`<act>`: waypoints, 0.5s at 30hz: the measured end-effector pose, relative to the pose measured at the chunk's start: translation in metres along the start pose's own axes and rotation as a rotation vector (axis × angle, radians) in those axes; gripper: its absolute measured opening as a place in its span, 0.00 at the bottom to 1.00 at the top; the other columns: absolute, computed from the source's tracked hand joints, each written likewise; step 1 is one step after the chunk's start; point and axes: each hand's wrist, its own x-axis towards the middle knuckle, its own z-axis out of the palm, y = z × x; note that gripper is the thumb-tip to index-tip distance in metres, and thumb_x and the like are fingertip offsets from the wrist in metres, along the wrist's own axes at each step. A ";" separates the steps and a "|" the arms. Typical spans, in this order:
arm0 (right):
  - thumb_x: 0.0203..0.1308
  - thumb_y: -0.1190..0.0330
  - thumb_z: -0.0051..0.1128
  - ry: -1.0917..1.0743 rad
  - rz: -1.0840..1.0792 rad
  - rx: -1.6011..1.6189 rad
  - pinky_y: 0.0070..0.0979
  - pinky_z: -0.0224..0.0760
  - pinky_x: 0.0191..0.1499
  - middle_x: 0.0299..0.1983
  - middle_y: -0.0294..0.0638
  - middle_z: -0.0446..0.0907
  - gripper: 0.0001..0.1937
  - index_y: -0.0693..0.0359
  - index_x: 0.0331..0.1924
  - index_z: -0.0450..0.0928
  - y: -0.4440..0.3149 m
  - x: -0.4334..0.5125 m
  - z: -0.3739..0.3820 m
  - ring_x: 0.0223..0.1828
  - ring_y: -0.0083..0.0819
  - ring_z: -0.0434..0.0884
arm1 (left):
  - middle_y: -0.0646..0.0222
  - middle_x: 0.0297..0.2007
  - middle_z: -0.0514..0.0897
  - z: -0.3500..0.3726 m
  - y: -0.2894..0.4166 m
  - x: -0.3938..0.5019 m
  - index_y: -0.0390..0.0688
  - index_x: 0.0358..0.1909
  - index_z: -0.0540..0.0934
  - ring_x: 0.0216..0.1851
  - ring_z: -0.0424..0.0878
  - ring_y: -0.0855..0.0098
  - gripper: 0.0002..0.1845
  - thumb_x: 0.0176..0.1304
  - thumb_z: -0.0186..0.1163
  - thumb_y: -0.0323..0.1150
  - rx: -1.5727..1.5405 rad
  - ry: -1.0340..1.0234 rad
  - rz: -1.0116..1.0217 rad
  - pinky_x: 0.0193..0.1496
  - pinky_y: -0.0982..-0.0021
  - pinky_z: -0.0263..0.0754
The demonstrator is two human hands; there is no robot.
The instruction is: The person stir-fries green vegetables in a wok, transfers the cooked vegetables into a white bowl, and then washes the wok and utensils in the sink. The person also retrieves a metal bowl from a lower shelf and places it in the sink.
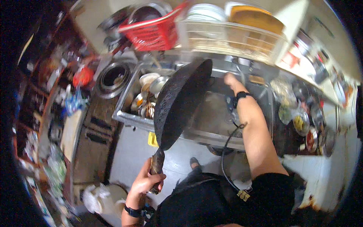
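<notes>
My left hand (148, 178) grips the long handle of a blackened wok (181, 105). The wok is tipped on its side over the sinks, with its dark, rough outer surface towards me. My right arm reaches across the right sink basin (215, 113). The right hand (230, 80) is near the back rim by the faucet (239, 69), blurred, and its fingers cannot be made out. Part of that basin is hidden behind the wok. In the left sink basin (120, 113) lie several used bowls (150, 78) and utensils.
A red plastic basket (154, 32) and a dish rack (204, 34) with plates stand on a shelf above. Nested metal pots (114, 78) sit left of the sinks. Bowls of food (300, 124) stand to the right. A cable (224, 159) hangs beside my right arm.
</notes>
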 end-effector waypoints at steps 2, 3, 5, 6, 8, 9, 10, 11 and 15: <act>0.60 0.70 0.53 -0.382 -0.213 0.294 0.36 0.77 0.41 0.42 0.45 0.83 0.14 0.60 0.50 0.79 0.008 -0.014 -0.002 0.41 0.36 0.82 | 0.65 0.24 0.74 0.011 0.000 -0.008 0.36 0.50 0.62 0.14 0.75 0.71 0.25 0.51 0.59 0.16 0.056 -0.047 0.031 0.16 0.69 0.69; 0.60 0.70 0.53 -0.229 -0.186 0.228 0.36 0.77 0.41 0.42 0.46 0.84 0.14 0.59 0.50 0.80 0.016 -0.030 -0.009 0.41 0.37 0.82 | 0.65 0.24 0.74 0.018 -0.001 -0.012 0.36 0.50 0.62 0.14 0.75 0.70 0.25 0.51 0.59 0.16 0.096 -0.055 0.024 0.16 0.69 0.70; 0.61 0.69 0.52 0.267 -0.043 0.180 0.36 0.76 0.42 0.40 0.48 0.84 0.15 0.56 0.51 0.80 0.045 -0.080 -0.039 0.40 0.40 0.83 | 0.65 0.24 0.74 0.043 -0.010 -0.012 0.36 0.52 0.61 0.14 0.75 0.69 0.27 0.50 0.59 0.15 0.122 -0.087 0.033 0.15 0.67 0.70; 0.61 0.68 0.52 0.525 -0.044 0.091 0.37 0.76 0.43 0.40 0.49 0.84 0.15 0.55 0.51 0.81 0.061 -0.119 -0.063 0.40 0.42 0.83 | 0.64 0.24 0.74 0.051 -0.012 -0.015 0.35 0.53 0.61 0.14 0.75 0.69 0.27 0.50 0.59 0.15 0.154 -0.081 0.026 0.15 0.67 0.70; 0.61 0.68 0.52 0.990 -0.120 -0.003 0.39 0.74 0.47 0.41 0.49 0.83 0.12 0.53 0.46 0.83 0.116 -0.226 -0.109 0.44 0.48 0.81 | 0.64 0.23 0.74 0.074 -0.016 -0.020 0.36 0.55 0.61 0.14 0.75 0.69 0.30 0.50 0.59 0.14 0.222 -0.114 0.015 0.15 0.67 0.71; 0.63 0.69 0.51 1.044 -0.050 -0.075 0.37 0.73 0.47 0.41 0.47 0.82 0.11 0.55 0.46 0.82 0.146 -0.288 -0.132 0.44 0.47 0.80 | 0.64 0.23 0.74 0.087 -0.018 -0.024 0.36 0.55 0.61 0.13 0.74 0.69 0.30 0.49 0.59 0.14 0.251 -0.129 0.006 0.15 0.67 0.71; 0.63 0.70 0.51 1.061 0.044 0.043 0.34 0.72 0.47 0.41 0.47 0.80 0.10 0.58 0.46 0.81 0.171 -0.357 -0.144 0.44 0.46 0.80 | 0.64 0.23 0.74 0.103 -0.021 -0.030 0.36 0.56 0.61 0.13 0.74 0.69 0.31 0.49 0.59 0.14 0.287 -0.155 0.001 0.15 0.67 0.70; 0.62 0.72 0.53 1.053 0.154 0.011 0.32 0.72 0.48 0.41 0.48 0.79 0.10 0.61 0.46 0.80 0.197 -0.426 -0.151 0.44 0.45 0.79 | 0.64 0.22 0.74 0.121 -0.026 -0.036 0.36 0.56 0.60 0.13 0.74 0.69 0.31 0.49 0.59 0.14 0.330 -0.187 -0.005 0.15 0.67 0.70; 0.53 0.76 0.57 1.033 0.355 -0.297 0.41 0.68 0.49 0.39 0.46 0.77 0.10 0.60 0.41 0.78 0.224 -0.682 -0.107 0.44 0.49 0.75 | 0.63 0.21 0.73 0.182 -0.013 -0.053 0.36 0.58 0.61 0.12 0.72 0.68 0.36 0.43 0.60 0.12 0.536 -0.339 -0.098 0.13 0.67 0.66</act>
